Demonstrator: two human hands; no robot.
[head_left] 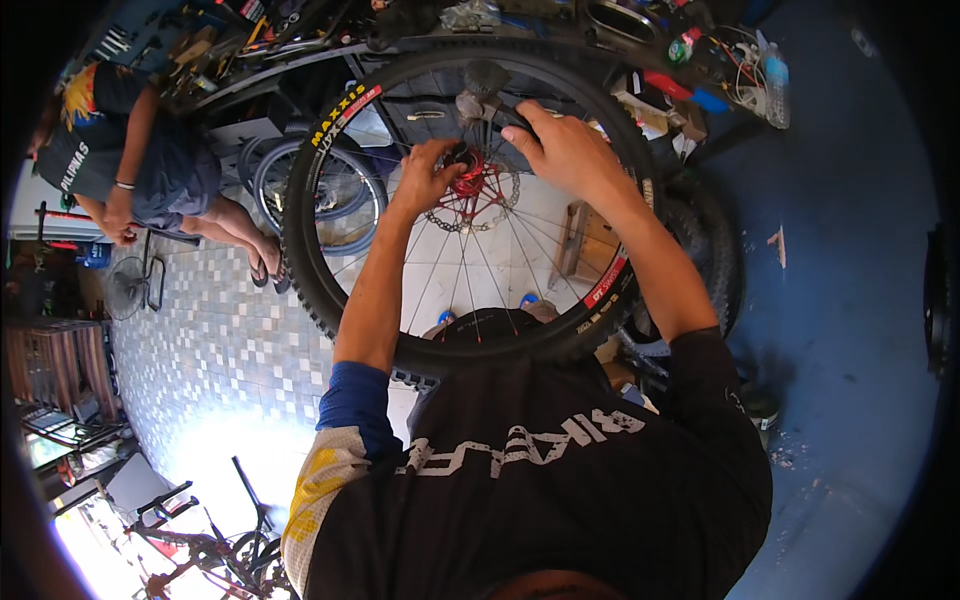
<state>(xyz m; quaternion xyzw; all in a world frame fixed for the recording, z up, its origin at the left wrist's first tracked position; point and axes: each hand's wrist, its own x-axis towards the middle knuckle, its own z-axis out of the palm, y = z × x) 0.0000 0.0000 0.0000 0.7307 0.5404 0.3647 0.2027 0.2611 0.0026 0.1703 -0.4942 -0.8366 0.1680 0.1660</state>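
Note:
A bicycle wheel (305, 225) with a black knobby tyre stands before me, its lower part close to my torso. At its centre is a red hub (466, 184), with a disc rotor (513, 190) around it. My left hand (428, 178) is closed at the hub, its fingertips on a small black part (458, 155) there. Near the upper spokes, my right hand (568, 150) is closed around the black handle of what looks like a hammer (472, 104). The hammer's greyish head is left of that hand, above the hub; part of the handle is hidden by my fingers.
A cluttered workbench (330, 62) runs along the far side, with a plastic bottle (775, 85) at its right. Another person (140, 150) stands at left. More wheels (315, 190) lean behind mine. A wooden stool-like piece (585, 245) stands beyond the spokes; a bicycle (215, 550) is lower left.

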